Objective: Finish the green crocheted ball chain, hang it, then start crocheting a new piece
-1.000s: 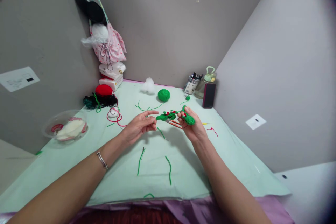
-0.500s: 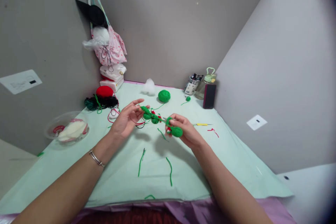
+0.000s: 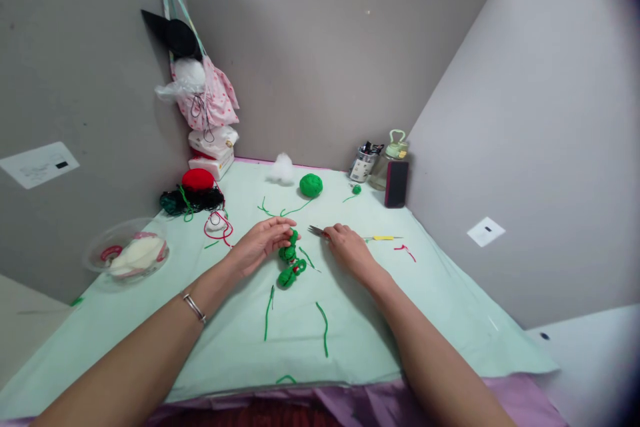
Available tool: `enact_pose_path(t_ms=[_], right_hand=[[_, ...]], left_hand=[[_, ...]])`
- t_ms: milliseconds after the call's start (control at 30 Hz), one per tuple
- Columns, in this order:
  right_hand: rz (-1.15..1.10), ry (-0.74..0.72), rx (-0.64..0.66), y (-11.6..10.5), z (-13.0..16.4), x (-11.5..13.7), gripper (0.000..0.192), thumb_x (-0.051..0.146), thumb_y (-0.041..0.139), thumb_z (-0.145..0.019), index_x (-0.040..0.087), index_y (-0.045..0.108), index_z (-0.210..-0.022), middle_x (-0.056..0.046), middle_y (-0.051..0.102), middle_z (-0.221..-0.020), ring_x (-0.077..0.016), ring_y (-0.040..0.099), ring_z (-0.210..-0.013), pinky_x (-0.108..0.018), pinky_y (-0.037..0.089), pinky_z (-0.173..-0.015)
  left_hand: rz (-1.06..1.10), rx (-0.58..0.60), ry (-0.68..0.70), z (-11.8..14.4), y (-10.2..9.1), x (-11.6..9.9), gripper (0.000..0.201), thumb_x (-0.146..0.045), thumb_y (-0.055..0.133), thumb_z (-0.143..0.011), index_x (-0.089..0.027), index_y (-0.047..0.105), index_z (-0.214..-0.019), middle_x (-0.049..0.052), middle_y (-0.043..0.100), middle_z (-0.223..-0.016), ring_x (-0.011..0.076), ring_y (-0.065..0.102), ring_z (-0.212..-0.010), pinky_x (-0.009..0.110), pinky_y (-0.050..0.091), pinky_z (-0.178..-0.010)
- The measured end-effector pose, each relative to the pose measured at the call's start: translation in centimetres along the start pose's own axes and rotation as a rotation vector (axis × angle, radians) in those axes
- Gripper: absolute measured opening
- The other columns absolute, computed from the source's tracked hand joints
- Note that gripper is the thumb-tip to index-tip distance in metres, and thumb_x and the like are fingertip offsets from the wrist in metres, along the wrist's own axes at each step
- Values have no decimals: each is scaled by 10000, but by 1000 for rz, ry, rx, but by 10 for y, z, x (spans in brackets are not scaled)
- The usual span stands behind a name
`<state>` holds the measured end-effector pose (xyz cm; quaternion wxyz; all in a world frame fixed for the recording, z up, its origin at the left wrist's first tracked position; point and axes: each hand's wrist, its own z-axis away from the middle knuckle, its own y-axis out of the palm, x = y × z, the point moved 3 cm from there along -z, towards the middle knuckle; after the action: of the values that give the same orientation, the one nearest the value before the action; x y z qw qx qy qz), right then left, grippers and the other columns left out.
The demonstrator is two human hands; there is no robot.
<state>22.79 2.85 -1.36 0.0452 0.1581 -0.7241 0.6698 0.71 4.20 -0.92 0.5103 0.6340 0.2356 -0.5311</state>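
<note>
My left hand (image 3: 261, 243) pinches the top of a green crocheted piece (image 3: 288, 277) with small red and white bits. The piece hangs down in rounded lobes close above the cloth. To the right, my right hand (image 3: 349, 248) lies over a pair of scissors (image 3: 316, 231), fingers closed on the handle end. Their blades point left, and my fingers hide the handles. Between the hands, a short green yarn strand (image 3: 307, 257) lies on the cloth. Just right of my right hand is a yellow-handled crochet hook (image 3: 384, 237).
Green yarn offcuts (image 3: 323, 328) lie in front. Behind are a green yarn ball (image 3: 311, 185) and white stuffing (image 3: 283, 169). A plastic bowl (image 3: 95, 260) and red yarn (image 3: 198, 179) stand left. A pen holder (image 3: 363, 165), bottle (image 3: 397, 147) and dark phone-like slab (image 3: 397, 184) stand back right.
My left hand has come lower and nearer, with the crocheted piece now hanging from it. My right hand has let go of the piece and come down onto the scissors.
</note>
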Motion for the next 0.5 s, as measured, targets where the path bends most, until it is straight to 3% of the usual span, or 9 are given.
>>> enact_pose_path(t_ms=[133, 300, 500], right_hand=[[17, 27, -2, 6, -3, -3, 257, 95, 465, -950, 140, 700, -1043, -174, 678, -1074, -282, 629, -1017, -340, 432, -838], [-110, 43, -58, -2, -7, -9, 342, 123, 401, -976, 157, 680, -1172, -139, 692, -1127, -222, 648, -939, -311, 449, -817], [-357, -97, -69, -16, 0, 8, 433, 403, 349, -1054, 188, 712, -1150, -40, 733, -880, -172, 640, -776, -266, 473, -712]], left_hand=[[-21, -1, 19, -2, -3, 2, 327, -162, 839, -744, -124, 720, -1045, 63, 725, -902, 169, 695, -871, 272, 526, -796], [-44, -56, 72, -5, -8, 4, 393, -175, 864, -710, -141, 703, -1066, 45, 698, -942, 161, 680, -854, 289, 518, -776], [-102, -63, 119, -5, -8, 6, 411, -198, 865, -715, -155, 691, -1086, 18, 686, -877, 145, 654, -725, 309, 513, -732]])
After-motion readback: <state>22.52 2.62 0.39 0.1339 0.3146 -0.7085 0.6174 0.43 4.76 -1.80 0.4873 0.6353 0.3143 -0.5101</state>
